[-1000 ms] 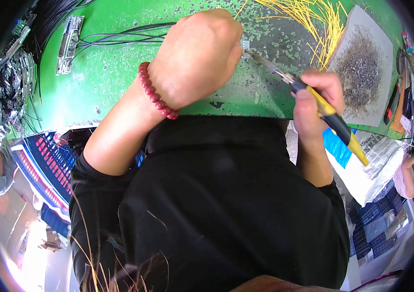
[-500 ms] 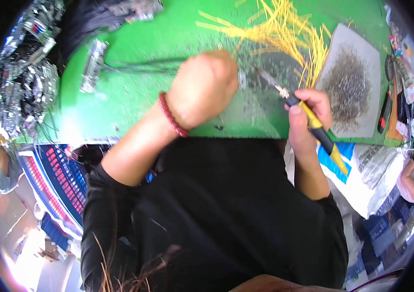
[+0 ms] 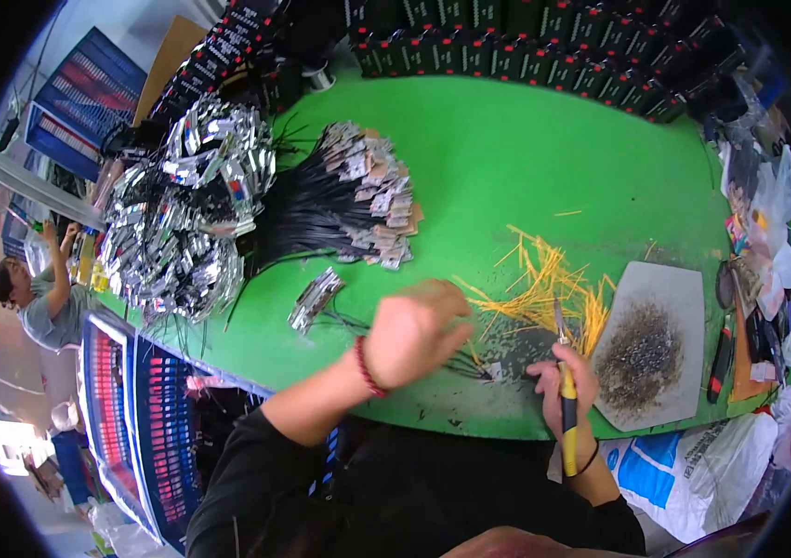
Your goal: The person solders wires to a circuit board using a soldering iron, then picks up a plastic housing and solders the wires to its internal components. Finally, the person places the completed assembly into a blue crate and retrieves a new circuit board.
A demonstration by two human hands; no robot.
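Note:
My right hand point(image 3: 570, 386) grips a soldering iron point(image 3: 569, 418) with a yellow and black handle, its metal tip pointing away from me beside a pile of thin yellow strips point(image 3: 544, 288). To its left, my left hand point(image 3: 414, 330), with a red braided band at the wrist, hovers over thin black wires point(image 3: 461, 365); its fingers are loosely apart. The wires come from a silver foil-wrapped piece point(image 3: 316, 299) and pass under the hand. Their other ends reach a small pale part point(image 3: 495, 371) on the green tabletop point(image 3: 507, 139).
A grey board point(image 3: 688, 381) with dark crumbs lies right of the iron. Silver foil-wrapped pieces point(image 3: 182, 223) and a bundle of black wires point(image 3: 303, 219) are heaped at left. Rows of black boxes point(image 3: 507, 60) line the far edge. Another person point(image 3: 47, 298) is at far left.
The view has shifted, showing more of the table's far side. My left hand has loosened from a closed fist. The iron, slanted before, now points almost straight away from me.

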